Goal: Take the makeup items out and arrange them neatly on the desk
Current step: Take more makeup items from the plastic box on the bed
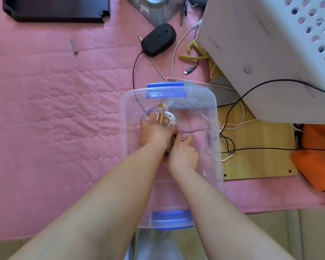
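A clear plastic box (129,113) with blue latches stands on the pink quilted desk cover, and both my hands are inside it. My left hand (154,133) is closed around several makeup items: a round white compact with a red pattern (169,120) and gold-coloured sticks (161,115) poke out above its fingers. My right hand (183,153) sits just beside it, fingers curled on small dark items (167,152) between the two hands; what these are is hidden.
A black mouse (159,39) with its cable lies beyond the box. A white perforated basket (270,53) and tangled cables (231,128) crowd the right side over a wooden board (259,160). A screw (73,46) and a black tray (54,10) lie far left. Orange cloth (319,156) is at the right edge.
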Available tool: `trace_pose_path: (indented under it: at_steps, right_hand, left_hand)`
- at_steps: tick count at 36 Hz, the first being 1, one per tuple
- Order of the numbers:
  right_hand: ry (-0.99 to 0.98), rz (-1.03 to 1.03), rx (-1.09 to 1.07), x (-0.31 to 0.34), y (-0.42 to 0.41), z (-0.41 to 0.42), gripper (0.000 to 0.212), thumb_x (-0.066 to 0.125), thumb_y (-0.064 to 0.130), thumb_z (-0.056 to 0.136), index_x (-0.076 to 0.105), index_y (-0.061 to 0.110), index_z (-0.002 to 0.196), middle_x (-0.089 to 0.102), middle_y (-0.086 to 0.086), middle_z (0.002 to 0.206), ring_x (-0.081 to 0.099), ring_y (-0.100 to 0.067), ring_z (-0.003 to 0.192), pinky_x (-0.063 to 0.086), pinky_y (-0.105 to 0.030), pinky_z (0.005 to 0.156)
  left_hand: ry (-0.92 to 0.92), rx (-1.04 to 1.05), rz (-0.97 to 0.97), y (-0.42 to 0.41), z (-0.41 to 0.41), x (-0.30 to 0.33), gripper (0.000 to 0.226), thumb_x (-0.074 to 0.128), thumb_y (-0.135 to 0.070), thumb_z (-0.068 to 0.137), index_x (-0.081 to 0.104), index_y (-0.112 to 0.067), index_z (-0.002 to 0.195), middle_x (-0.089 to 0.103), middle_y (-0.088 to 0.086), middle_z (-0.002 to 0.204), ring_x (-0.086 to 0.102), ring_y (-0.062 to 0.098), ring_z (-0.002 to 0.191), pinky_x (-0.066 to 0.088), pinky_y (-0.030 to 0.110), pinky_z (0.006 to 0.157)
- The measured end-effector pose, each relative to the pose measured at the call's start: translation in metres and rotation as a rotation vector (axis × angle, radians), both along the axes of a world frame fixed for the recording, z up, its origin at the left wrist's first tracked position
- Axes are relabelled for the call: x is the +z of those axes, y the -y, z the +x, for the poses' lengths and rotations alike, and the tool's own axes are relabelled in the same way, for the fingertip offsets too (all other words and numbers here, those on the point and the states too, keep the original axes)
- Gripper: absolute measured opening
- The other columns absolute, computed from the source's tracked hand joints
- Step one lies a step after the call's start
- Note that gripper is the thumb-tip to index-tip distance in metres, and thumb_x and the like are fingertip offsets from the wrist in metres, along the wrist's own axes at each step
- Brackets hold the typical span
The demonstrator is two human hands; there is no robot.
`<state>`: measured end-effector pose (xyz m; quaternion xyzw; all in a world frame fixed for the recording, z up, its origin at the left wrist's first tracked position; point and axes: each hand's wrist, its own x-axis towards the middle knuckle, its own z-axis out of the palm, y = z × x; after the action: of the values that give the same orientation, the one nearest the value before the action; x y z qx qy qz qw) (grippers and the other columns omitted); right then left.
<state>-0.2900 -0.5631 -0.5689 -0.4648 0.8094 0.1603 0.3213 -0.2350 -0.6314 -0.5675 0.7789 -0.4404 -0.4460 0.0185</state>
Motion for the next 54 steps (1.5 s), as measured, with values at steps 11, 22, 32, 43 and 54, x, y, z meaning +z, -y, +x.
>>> trace_pose_path:
  at_steps: [11, 22, 32, 43, 54]
  right_hand:
    - [0.231, 0.043, -0.377, 0.053, -0.001, 0.007, 0.076, 0.073, 0.044, 0.072, 0.035, 0.007, 0.126, 0.046, -0.011, 0.131, 0.054, -0.033, 0.117, 0.043, -0.038, 0.089]
    - [0.235, -0.084, -0.327, 0.166, -0.021, 0.033, 0.086, 0.068, 0.051, 0.07, 0.032, 0.012, 0.137, 0.046, -0.009, 0.135, 0.055, -0.031, 0.114, 0.044, -0.036, 0.078]
    - [0.298, -0.226, -0.06, 0.272, -0.014, 0.087, 0.067, 0.07, 0.051, 0.064, 0.048, 0.015, 0.117, 0.057, -0.007, 0.118, 0.059, -0.03, 0.108, 0.046, -0.035, 0.08]
    - [0.404, -0.265, 0.503, 0.351, -0.044, 0.204, 0.059, 0.07, 0.048, 0.067, 0.047, 0.023, 0.115, 0.053, 0.002, 0.114, 0.059, -0.023, 0.096, 0.041, -0.028, 0.068]
    - [0.375, -0.299, 0.93, 0.391, -0.115, 0.361, 0.065, 0.065, 0.057, 0.072, 0.045, 0.023, 0.123, 0.059, 0.0, 0.113, 0.06, -0.024, 0.1, 0.045, -0.029, 0.068]
  left_hand:
    - [-0.05, -0.062, 0.081, -0.005, 0.007, 0.056, 0.055, 0.063, -0.049, 0.072, 0.048, -0.01, 0.108, 0.055, 0.009, 0.113, 0.058, 0.029, 0.099, 0.045, 0.031, 0.078]
    - [-0.15, -0.231, -0.007, -0.038, 0.068, 0.192, 0.034, 0.065, -0.047, 0.075, 0.054, -0.026, 0.1, 0.066, 0.0, 0.099, 0.058, 0.026, 0.096, 0.045, 0.032, 0.077]
    - [-0.238, 0.175, -0.161, -0.079, 0.148, 0.293, 0.029, 0.068, -0.045, 0.077, 0.06, -0.026, 0.098, 0.063, -0.007, 0.092, 0.058, 0.018, 0.089, 0.037, 0.025, 0.07]
    - [-0.1, 0.496, -0.263, -0.168, 0.287, 0.357, 0.047, 0.066, -0.058, 0.074, 0.06, -0.03, 0.112, 0.065, -0.005, 0.1, 0.059, 0.019, 0.093, 0.04, 0.027, 0.074]
    - [-0.021, 0.862, -0.346, -0.286, 0.421, 0.389, 0.044, 0.064, -0.059, 0.074, 0.06, -0.028, 0.106, 0.063, -0.004, 0.095, 0.059, 0.02, 0.087, 0.045, 0.028, 0.075]
